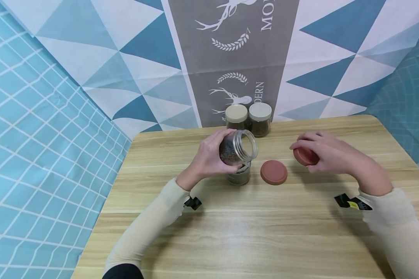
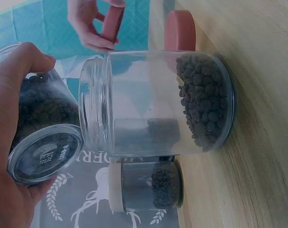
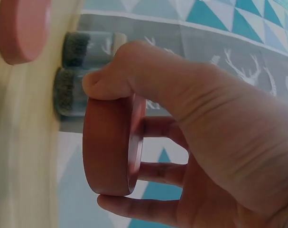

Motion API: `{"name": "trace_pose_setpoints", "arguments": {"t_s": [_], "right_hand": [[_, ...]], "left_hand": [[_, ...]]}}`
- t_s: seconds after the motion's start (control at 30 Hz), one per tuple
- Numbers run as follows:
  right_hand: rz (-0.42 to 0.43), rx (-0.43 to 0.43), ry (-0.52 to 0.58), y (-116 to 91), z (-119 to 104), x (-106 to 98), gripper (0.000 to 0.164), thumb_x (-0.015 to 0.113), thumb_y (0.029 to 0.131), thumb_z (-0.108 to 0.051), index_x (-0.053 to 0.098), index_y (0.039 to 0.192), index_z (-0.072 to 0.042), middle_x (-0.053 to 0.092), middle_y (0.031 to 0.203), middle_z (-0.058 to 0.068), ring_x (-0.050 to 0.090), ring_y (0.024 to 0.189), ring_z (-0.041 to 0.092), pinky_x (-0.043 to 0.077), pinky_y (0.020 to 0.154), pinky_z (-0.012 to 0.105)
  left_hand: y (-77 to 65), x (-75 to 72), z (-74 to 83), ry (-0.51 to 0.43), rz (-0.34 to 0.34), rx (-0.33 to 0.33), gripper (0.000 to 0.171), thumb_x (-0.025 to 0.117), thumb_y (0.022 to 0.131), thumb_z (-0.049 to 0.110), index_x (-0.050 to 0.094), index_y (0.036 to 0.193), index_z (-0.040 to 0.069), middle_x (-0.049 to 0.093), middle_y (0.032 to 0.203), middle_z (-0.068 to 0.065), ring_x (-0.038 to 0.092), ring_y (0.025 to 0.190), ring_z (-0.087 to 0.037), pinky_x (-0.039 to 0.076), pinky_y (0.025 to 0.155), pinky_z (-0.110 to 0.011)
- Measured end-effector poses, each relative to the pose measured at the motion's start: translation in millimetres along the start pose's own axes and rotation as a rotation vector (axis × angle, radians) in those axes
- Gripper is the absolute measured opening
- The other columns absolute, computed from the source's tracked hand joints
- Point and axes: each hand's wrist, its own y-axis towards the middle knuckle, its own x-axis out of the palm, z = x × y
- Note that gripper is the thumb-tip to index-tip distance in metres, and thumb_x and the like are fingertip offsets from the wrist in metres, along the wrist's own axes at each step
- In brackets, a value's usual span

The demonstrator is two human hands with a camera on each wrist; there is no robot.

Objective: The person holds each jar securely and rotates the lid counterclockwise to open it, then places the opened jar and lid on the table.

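Observation:
My left hand (image 1: 213,153) grips a lidless glass jar (image 1: 229,150) part-filled with dark pellets, tilted with its mouth to the right. Below it on the table stands a second open glass jar (image 2: 155,102), upright, with a layer of the same dark pellets at its bottom. In the left wrist view the held jar is right by that jar's rim. My right hand (image 1: 329,153) holds a reddish-brown round lid (image 3: 110,145) by its edge, above the table at the right. Another reddish lid (image 1: 274,172) lies flat on the table between the hands.
At the back of the table (image 1: 230,232), against the patterned cloth, two closed jars with dark contents stand side by side: one with a cream lid (image 1: 236,113), one with a whitish lid (image 1: 260,111). Blue patterned cloth (image 1: 38,155) hangs along the left side.

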Motion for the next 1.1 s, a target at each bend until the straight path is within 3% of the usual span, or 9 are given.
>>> {"name": "trace_pose_setpoints", "arguments": {"t_s": [0.5,1.1], "right_hand": [[-0.074,-0.013,0.014,6.3,-3.1,38.2,0.065,0.099,0.073,-0.014,0.077,0.134,-0.022,0.070,0.137,0.011,0.062,0.111,0.035,0.060,0.078,0.047],[-0.127,0.024,0.048,9.4,1.2,57.1,0.066,0.102,0.072,-0.017,0.077,0.133,-0.022,0.070,0.133,0.011,0.061,0.108,0.032,0.057,0.078,0.044]], "left_hand": [[0.2,2.0,0.3,-0.016,-0.005,-0.010,0.097,0.100,0.068,0.031,0.060,0.150,0.000,0.074,0.142,-0.019,0.075,0.130,-0.034,0.065,0.112,-0.048],[-0.2,0.1,0.3,-0.015,-0.004,-0.012,0.098,0.101,0.068,0.032,0.060,0.151,0.000,0.074,0.142,-0.019,0.075,0.130,-0.034,0.065,0.111,-0.048]]}}
